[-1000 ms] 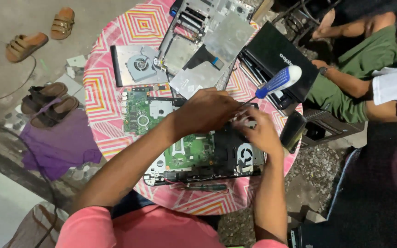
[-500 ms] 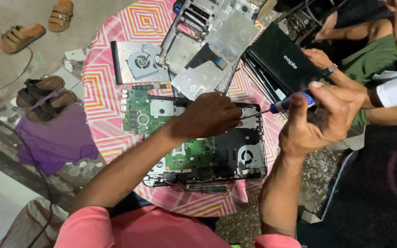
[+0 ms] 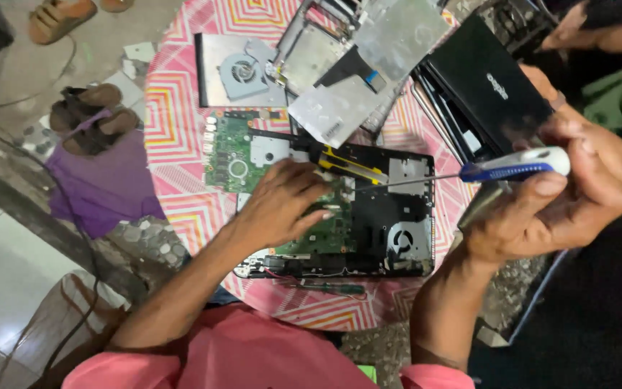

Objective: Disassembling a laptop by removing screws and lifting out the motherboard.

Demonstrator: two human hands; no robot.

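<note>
The fingers of the left hand [image 3: 282, 205] lie spread and flat on the green circuit board [image 3: 253, 169] of the opened laptop base [image 3: 390, 216] in the frame centre. At the right, the right hand [image 3: 548, 212] is clamped on a blue-and-white screwdriver [image 3: 512, 167], its shaft pointing left above the base, which rests on a pink patterned table [image 3: 174, 115].

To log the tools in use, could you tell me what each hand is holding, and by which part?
The right hand grips a screwdriver by its blue-and-white handle, lifted clear of the laptop. The left hand holds nothing; it rests flat on the green motherboard.
</note>
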